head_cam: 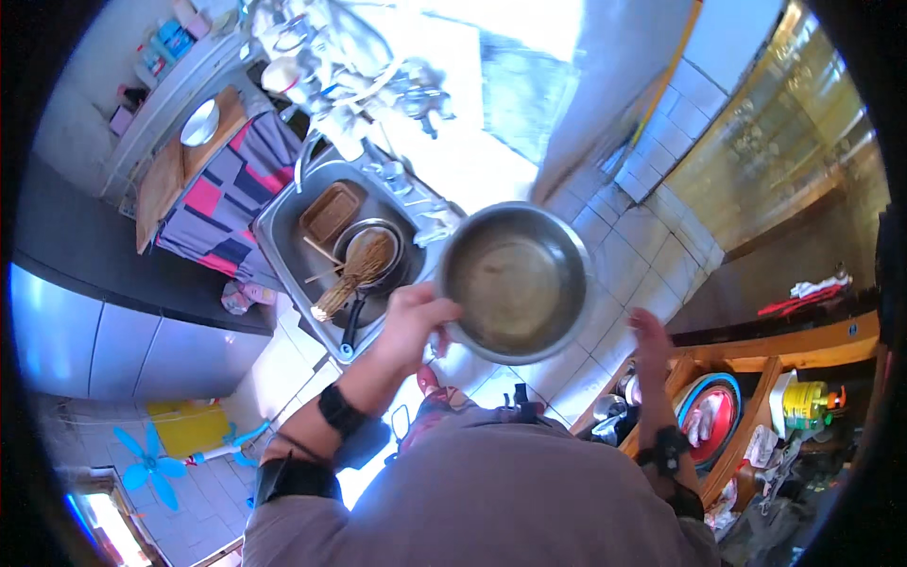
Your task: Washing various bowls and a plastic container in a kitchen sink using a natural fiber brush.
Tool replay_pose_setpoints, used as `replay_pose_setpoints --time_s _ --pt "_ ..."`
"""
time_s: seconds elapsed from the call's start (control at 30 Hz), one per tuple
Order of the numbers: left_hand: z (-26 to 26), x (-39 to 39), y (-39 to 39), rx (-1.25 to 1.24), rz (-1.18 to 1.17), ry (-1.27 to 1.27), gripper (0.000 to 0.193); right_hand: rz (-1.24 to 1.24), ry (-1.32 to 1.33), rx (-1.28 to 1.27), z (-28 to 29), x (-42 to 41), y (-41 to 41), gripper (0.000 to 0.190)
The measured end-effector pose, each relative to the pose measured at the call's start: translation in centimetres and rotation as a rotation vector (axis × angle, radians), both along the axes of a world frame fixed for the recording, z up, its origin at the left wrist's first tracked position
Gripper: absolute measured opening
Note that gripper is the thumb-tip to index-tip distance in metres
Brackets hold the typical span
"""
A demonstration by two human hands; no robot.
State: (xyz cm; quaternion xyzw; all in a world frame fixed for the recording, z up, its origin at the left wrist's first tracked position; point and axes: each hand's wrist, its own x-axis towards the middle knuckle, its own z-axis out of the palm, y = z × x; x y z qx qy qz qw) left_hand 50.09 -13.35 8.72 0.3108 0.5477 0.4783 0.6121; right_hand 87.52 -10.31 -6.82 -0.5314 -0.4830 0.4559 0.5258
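Observation:
My left hand (417, 322) grips the left rim of a round metal basin (511, 283), which is held up in front of me. The basin's inside faces up, with dull stains on its bottom. My right hand (650, 340) is off to the right, raised and apart from the basin, and nothing shows in it. To the left is a stainless steel sink (287, 234). Inside it lie a brown rectangular tray (330, 211), a pan with a black handle (353, 319), a smaller metal bowl (397, 244) and a straw brush (354, 273) resting across them. Thin sticks (322, 249) lie beside the brush.
A patterned cloth (227, 191) hangs from a wooden counter (159, 177) bearing a white bowl (200, 124). At my right, a wooden shelf (751, 397) holds nested basins (712, 418) and a yellow bottle (806, 400). A blue fan (150, 461) stands lower left. Tiled floor (623, 262) lies beyond the basin.

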Motion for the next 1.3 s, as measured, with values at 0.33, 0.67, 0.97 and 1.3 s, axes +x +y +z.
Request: replay_pose_setpoints --time_s 0.33,0.67,0.97,1.3 --pt "-4.9 -21.4 -8.6 -0.015 0.62 0.035 0.008 0.884 -0.622 -0.021 1.0 -35.2 5.9 0.035" --pt "-9.2 -26.7 -12.2 -0.047 0.967 0.012 0.002 1.166 -0.916 0.555 -4.8 -46.7 5.9 0.07" --pt "-12.6 -25.1 -12.6 -0.145 1.096 -0.048 0.003 1.063 -0.295 0.363 -5.8 -45.7 9.3 0.043" --pt "-14.3 -26.1 -12.6 -0.203 1.004 -0.071 0.005 0.868 -0.73 0.048 -3.6 -44.2 9.4 0.048"
